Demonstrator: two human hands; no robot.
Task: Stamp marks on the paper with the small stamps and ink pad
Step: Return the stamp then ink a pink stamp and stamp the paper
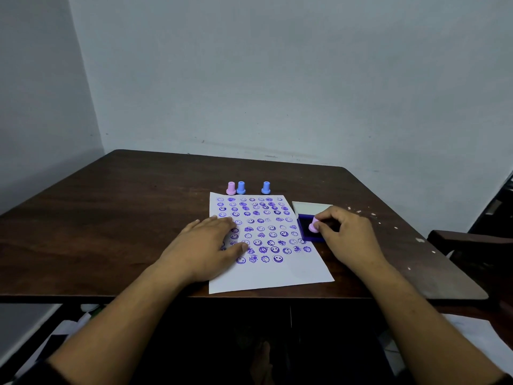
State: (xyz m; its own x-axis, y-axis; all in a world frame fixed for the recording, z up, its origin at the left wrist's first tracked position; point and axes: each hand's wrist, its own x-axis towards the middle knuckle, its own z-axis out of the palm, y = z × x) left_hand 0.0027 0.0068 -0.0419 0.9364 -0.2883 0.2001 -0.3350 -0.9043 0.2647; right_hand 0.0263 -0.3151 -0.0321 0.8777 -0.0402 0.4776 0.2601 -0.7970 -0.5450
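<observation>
A white paper [299,270] covered in rows of purple smiley marks lies on the dark wooden table [125,212]. My left hand [205,245] rests flat on the sheet's left side, fingers spread. My right hand [347,234] pinches a small pink stamp [313,225], tilted with its base down on the blue ink pad [305,232] just right of the paper. The pad's white lid [308,208] stands open behind it. Beyond the paper's far edge stand a pink stamp [231,188] and two blue stamps, one [241,187] beside the pink and another [266,187] farther right.
Pale walls meet the table's far and left edges. A dark chair arm [472,240] juts in at the right. White flecks [388,220] dot the table's right side. The paper's near edge overhangs the table's front edge slightly.
</observation>
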